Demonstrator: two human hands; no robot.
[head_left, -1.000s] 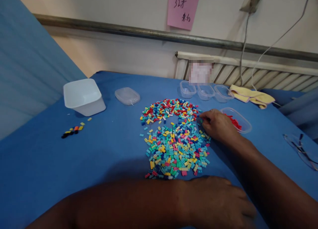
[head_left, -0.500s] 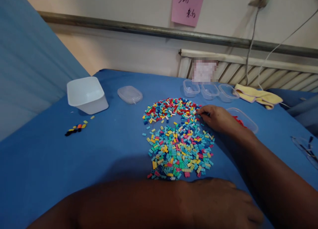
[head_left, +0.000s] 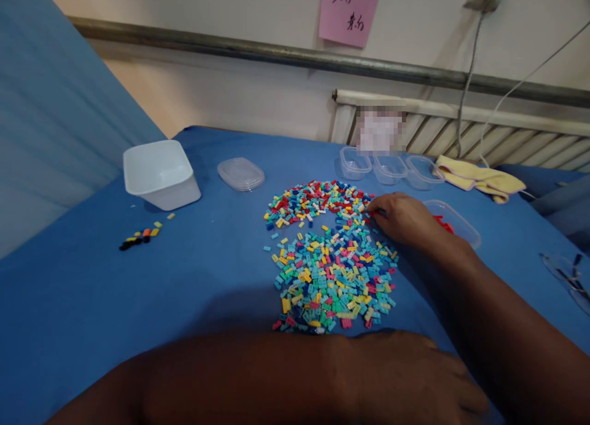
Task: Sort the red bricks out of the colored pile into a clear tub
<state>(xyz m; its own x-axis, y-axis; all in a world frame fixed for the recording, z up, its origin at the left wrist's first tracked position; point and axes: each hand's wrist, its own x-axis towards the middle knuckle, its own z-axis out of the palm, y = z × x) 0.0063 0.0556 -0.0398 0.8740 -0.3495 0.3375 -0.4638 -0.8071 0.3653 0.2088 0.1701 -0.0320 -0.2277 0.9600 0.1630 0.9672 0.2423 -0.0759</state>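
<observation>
A spread-out pile of small multicoloured toy bricks lies mid-table, with a ring-like upper part holding many red ones. At that part's right edge is my right hand, thumb and forefinger pinched together on a small red brick. Just behind the hand stands a clear plastic tub with red bricks in it, partly covered by my wrist. My left forearm crosses the front of the view, and my left hand rests low, back upward, below the pile. Its fingers are mostly hidden.
Three clear tubs stand at the back near a folded yellow cloth. On the left are a white bin, clear lids and a few black, yellow and orange bricks. Glasses lie at the right edge.
My right hand has shifted very slightly at the pile's right edge, its fingertips still pinched. My left hand and the rest look unchanged.
</observation>
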